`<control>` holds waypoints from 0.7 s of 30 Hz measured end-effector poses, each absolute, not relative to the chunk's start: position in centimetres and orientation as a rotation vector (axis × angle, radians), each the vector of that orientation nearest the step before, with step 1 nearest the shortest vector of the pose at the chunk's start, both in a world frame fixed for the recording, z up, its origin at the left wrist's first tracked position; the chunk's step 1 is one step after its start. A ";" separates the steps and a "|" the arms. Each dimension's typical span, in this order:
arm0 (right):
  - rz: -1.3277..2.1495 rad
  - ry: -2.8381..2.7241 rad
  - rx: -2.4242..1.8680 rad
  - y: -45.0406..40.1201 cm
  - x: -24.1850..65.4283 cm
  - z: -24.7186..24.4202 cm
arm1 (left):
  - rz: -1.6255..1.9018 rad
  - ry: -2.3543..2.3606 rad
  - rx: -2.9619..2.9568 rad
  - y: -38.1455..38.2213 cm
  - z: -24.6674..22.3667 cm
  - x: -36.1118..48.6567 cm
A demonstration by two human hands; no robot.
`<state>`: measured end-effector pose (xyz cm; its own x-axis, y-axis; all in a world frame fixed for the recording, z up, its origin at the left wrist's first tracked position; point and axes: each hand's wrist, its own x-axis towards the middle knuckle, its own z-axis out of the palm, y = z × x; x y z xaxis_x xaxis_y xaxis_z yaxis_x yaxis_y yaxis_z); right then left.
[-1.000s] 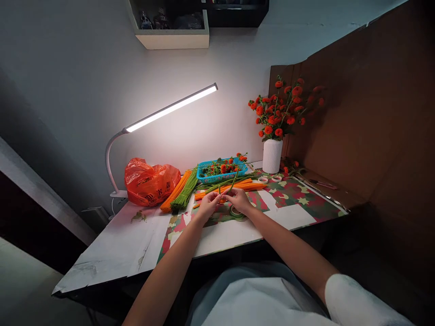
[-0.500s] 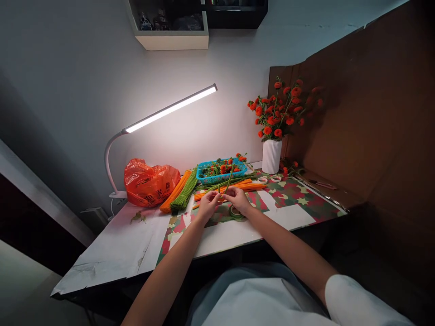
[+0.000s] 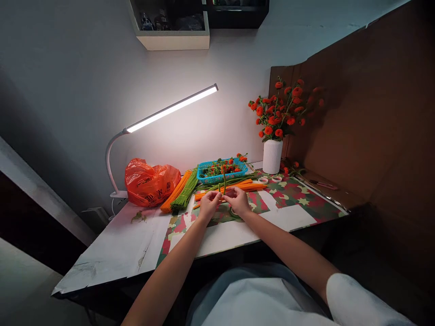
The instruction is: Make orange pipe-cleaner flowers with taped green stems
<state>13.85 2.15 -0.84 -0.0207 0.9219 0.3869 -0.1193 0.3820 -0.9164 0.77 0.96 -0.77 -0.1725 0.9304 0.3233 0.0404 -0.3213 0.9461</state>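
A green pipe cleaner [image 3: 224, 176] rises upright from between my fingertips, with a second short end beside it. My left hand [image 3: 210, 203] is closed in a pinch at its lower part. Touching it from the other side, my right hand [image 3: 238, 200] also pinches the pipe cleaner. Exactly how it is bent there is hidden by my fingers. Below the right hand lies a green roll of tape [image 3: 232, 213], mostly covered by the hand. Just beyond both hands are loose orange pipe cleaners [image 3: 249, 186].
Green pipe cleaners [image 3: 185, 192] lie bundled beside an orange plastic bag [image 3: 151, 183]. Behind my hands sits a blue basket [image 3: 204, 179] of small flowers. A white vase [image 3: 272, 157] with orange flowers stands right, near pale tape rings [image 3: 263, 180]. A lamp [image 3: 173, 108] arches above.
The upright pipe cleaner has swung left, from a rightward lean to nearly vertical. My right hand has turned slightly and covers more of the tape roll.
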 end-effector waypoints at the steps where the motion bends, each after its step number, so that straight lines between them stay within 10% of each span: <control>1: 0.950 -1.354 -0.817 2.1 13.9 -0.8 | 1.582 1.167 1.362 0.9 -0.8 0.8; 21: 0.638 -1.542 -0.929 1.8 14.1 -0.7 | 1.482 1.092 1.200 0.6 -0.2 0.8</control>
<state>14.13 1.84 -0.70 -0.0173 0.8385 0.5446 0.2080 0.5358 -0.8183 0.80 0.64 -0.17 -0.1135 0.9767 0.1821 -0.1159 -0.1951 0.9739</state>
